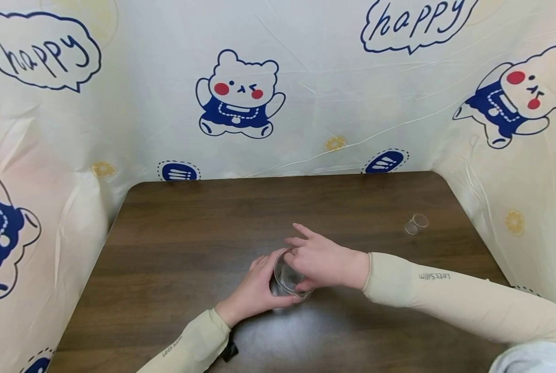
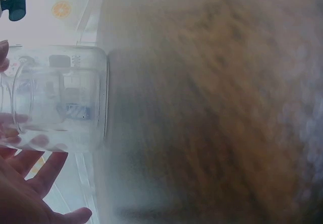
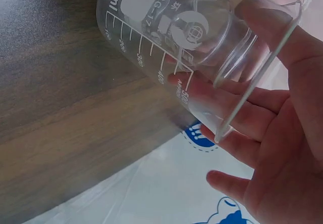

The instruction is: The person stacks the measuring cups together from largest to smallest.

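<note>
A large clear glass beaker (image 3: 146, 37) with white 500 ml markings stands on the table, and a smaller clear glass beaker (image 2: 48, 98) is nested inside it. My left hand (image 1: 254, 290) curls round the outside of the large beaker from the left, thumb at the near side. From the right, my right hand (image 1: 326, 261) reaches over the rim, with thumb and fingers inside the mouth. In the right wrist view these fingers pinch the upper part of the smaller beaker. The smaller beaker's base sits above the large beaker's bottom in the left wrist view.
A small clear cup (image 1: 416, 224) lies at the far right of the brown wooden table (image 1: 189, 223). A pale sheet (image 1: 305, 103) with printed bears encloses the table at the back and both sides. A black object (image 1: 229, 351) shows by the left wrist.
</note>
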`<action>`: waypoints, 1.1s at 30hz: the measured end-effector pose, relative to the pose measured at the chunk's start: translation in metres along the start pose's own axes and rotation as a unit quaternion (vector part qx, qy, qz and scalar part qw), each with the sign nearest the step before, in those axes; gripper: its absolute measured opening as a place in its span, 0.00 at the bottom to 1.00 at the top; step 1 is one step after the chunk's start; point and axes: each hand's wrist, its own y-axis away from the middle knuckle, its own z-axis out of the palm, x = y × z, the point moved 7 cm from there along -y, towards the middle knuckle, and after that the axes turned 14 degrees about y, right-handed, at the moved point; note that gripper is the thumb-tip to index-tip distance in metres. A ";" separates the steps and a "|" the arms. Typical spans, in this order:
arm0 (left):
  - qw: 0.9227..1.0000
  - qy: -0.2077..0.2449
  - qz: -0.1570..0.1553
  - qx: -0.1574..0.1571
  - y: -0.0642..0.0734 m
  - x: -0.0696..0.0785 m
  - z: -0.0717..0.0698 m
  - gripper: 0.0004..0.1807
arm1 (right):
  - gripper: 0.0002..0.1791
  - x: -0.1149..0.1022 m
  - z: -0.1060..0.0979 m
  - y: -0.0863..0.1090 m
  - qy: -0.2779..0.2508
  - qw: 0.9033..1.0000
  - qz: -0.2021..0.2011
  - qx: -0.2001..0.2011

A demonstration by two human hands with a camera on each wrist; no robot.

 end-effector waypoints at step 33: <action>1.000 0.000 0.000 -0.003 -0.001 0.002 0.000 0.51 | 0.34 -0.008 0.010 -0.008 0.034 0.999 -0.006 -0.036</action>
